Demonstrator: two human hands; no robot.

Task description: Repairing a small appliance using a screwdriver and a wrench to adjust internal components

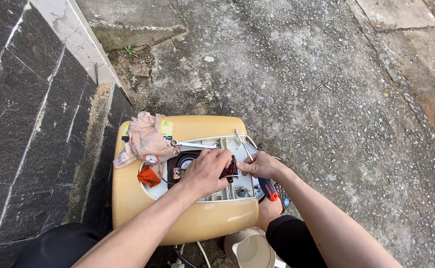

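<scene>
1. The appliance shell (177,226) is mustard yellow, its opened panel (227,144) off-white.
2. The rag (145,139) on the shell's far-left corner is pale pink (with small printed patches).
3. The screwdriver handle (268,189) is orange and blue-black.
4. The ground (287,74) is speckled grey.

Viewpoint: head camera, up above the person's forearms.
Facing: steeply down, slightly forward over the concrete ground (297,64).
Nearness: close, yellow appliance housing (202,126) sits low-centre.
Left edge: dark stone wall (23,124).

The left hand (206,171) hides most of the dark part (230,171); the beige jug (249,249) at six o'clock is cut off.
</scene>
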